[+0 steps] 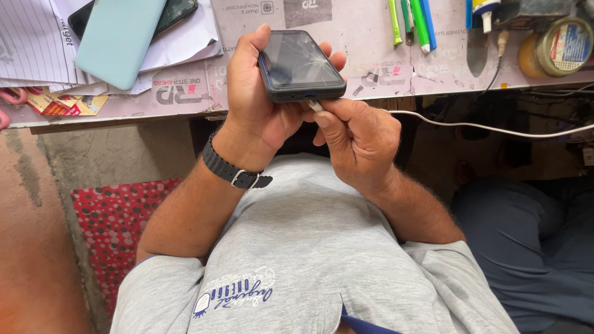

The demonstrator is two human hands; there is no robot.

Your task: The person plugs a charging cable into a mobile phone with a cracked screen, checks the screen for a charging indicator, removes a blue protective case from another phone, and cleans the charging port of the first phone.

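Cluttered desk edge [124, 114]; hands gripping glossy cracked phone [301, 65], thin white cable [482, 128].

Soft, even daylight, no hard shadows. Brightest beyond the hands, on the pale printed worktop [371, 55]. The cracked black glass phone screen [302, 59] in the left hand [257, 105] reflects light, so the cracks show white. The recess under the worktop, right of the right hand [359, 142], is dim. Focus is sharp at the hands. The grey cotton shirt [309, 260] is slightly stretched at the bottom edge.
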